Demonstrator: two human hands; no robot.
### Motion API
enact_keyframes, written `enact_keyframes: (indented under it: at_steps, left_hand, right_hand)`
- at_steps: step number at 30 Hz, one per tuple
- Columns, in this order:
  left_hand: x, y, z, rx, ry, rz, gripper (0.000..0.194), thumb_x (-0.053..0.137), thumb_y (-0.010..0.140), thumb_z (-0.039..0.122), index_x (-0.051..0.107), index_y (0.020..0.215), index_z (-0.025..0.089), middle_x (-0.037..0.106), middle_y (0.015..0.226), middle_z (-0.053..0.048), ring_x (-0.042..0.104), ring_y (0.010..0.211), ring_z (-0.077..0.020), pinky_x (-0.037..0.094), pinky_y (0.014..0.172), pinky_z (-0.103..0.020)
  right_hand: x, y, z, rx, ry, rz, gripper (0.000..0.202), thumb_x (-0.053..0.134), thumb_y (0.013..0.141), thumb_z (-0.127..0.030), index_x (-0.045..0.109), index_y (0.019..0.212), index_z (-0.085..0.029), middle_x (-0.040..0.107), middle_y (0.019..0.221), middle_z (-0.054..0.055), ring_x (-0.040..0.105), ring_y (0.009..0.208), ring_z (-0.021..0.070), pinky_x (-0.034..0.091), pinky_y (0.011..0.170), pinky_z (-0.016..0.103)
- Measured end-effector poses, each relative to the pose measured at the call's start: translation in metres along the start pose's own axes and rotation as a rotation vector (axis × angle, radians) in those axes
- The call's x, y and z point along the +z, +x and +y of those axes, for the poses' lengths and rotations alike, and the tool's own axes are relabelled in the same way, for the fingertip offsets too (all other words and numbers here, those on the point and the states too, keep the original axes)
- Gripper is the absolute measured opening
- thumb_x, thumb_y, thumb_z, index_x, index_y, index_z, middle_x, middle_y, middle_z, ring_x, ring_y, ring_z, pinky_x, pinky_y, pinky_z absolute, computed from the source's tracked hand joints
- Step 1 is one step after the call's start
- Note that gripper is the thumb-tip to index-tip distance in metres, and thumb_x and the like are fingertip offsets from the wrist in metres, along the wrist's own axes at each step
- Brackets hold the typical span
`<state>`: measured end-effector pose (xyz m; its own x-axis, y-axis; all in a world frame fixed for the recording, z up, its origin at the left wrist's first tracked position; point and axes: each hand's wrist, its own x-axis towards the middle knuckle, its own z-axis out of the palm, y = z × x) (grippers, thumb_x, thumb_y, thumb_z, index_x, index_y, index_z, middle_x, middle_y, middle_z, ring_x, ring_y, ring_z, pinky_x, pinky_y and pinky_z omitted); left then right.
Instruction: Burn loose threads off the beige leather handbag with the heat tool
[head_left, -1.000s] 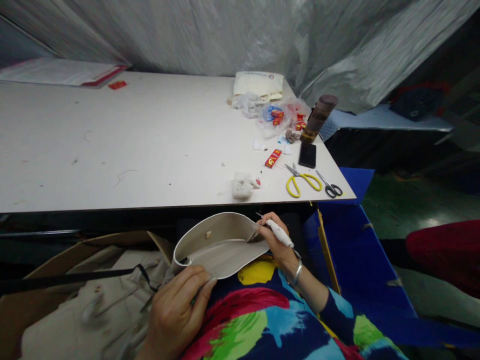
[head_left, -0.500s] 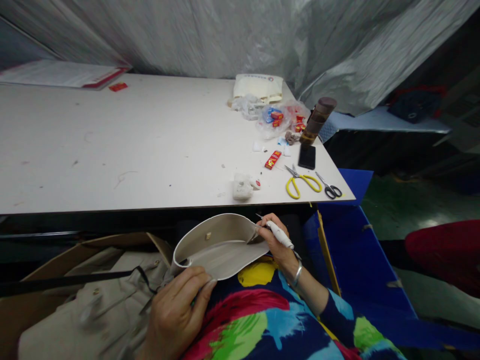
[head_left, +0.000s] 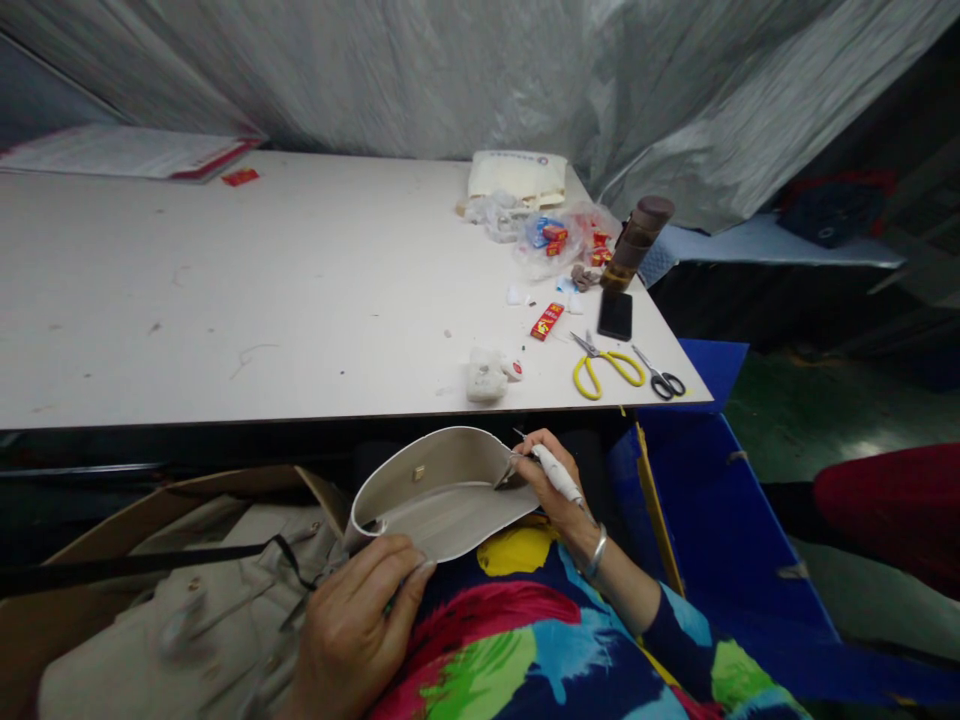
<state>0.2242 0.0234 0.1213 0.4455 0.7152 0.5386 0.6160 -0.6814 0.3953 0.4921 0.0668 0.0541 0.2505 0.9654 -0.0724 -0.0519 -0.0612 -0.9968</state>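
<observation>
A beige bag (head_left: pixel 450 515) rests on my lap, its opening spread wide and facing up toward me. A small gold clasp piece (head_left: pixel 419 472) sits on its inner far wall. My left hand (head_left: pixel 360 620) is closed on the near left edge of the bag, thumb and fingers pinching the rim. At the right end of the bag, my right hand (head_left: pixel 546 492) is closed round a white-handled tool (head_left: pixel 556 470) with a thin metal tip pointing away from me. Those fingertips also touch the bag's right edge.
More beige bags (head_left: pixel 202 610) lie in an open cardboard box (head_left: pixel 217 480) at left. Yellow-handled scissors (head_left: pixel 586 375), black-handled scissors (head_left: pixel 666 384), a phone (head_left: pixel 615 316), a bottle (head_left: pixel 637 240) and a red packet (head_left: pixel 547 321) lie along the right of the white table (head_left: pixel 337 270). A blue bin (head_left: pixel 720 540) stands right.
The view has shifted very slightly. Both hands keep their grips and the bag stays in place.
</observation>
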Motion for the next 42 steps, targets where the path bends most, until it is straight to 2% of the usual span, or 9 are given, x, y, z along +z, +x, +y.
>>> enact_keyframes:
  at_steps: [10, 22, 42]
  left_hand:
    - [-0.001, 0.001, 0.001, 0.01, 0.009, 0.007, 0.01, 0.063, 0.102, 0.016, 0.072, 0.097, 0.018, 0.075, 0.094, -0.006, 0.075, 0.086, -0.0157, 0.058, 0.084, -0.024]
    - [0.002, -0.002, 0.0, 0.005, -0.011, -0.011, 0.01, 0.062, 0.103, 0.014, 0.071, 0.098, 0.017, 0.074, 0.095, -0.006, 0.073, 0.088, -0.0141, 0.055, 0.088, -0.023]
    - [0.003, -0.003, -0.002, 0.008, 0.02, 0.008, 0.01, 0.064, 0.102, 0.016, 0.072, 0.097, 0.017, 0.075, 0.096, -0.006, 0.075, 0.088, -0.0159, 0.056, 0.086, -0.024]
  right_hand:
    - [-0.002, -0.002, -0.007, 0.002, -0.054, -0.055, 0.017, 0.071, 0.086, -0.034, 0.059, 0.09, -0.023, 0.068, 0.09, 0.0, 0.058, 0.077, 0.0173, 0.045, 0.07, 0.029]
    - [-0.004, 0.001, 0.004, -0.028, -0.073, -0.051, 0.019, 0.073, 0.085, -0.034, 0.059, 0.09, -0.022, 0.068, 0.09, 0.0, 0.057, 0.077, 0.0168, 0.044, 0.069, 0.028]
    - [-0.003, -0.001, -0.007, -0.012, -0.064, -0.069, 0.02, 0.073, 0.083, -0.035, 0.059, 0.09, -0.023, 0.068, 0.088, 0.0, 0.058, 0.076, 0.017, 0.045, 0.069, 0.029]
